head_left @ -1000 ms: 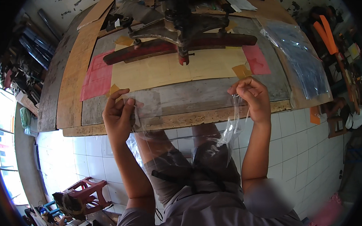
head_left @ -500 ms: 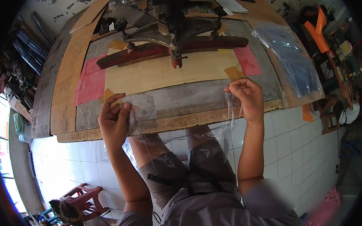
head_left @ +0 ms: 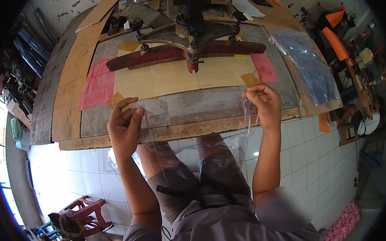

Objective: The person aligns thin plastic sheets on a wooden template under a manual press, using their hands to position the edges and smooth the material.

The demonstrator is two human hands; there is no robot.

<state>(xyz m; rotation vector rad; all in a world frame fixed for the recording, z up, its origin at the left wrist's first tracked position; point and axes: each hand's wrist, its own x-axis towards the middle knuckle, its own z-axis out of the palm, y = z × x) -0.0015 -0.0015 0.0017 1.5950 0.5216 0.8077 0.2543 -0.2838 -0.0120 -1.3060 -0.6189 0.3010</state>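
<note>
Hanging between fingers (head_left: 137,117): clear plastic sheet (head_left: 203,142), thin, glossy, wrinkled.

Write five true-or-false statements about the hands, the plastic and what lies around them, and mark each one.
1. The left hand and right hand both hold clear plastic. True.
2. The red bar lies underneath the cream sheet. False: the red bar is above the cream sheet.
3. A pink patch lies at each end of the cream sheet. True.
4. The red stool is at the picture's lower right. False: the red stool is at lower left.
5. The floor is tiled. True.
</note>
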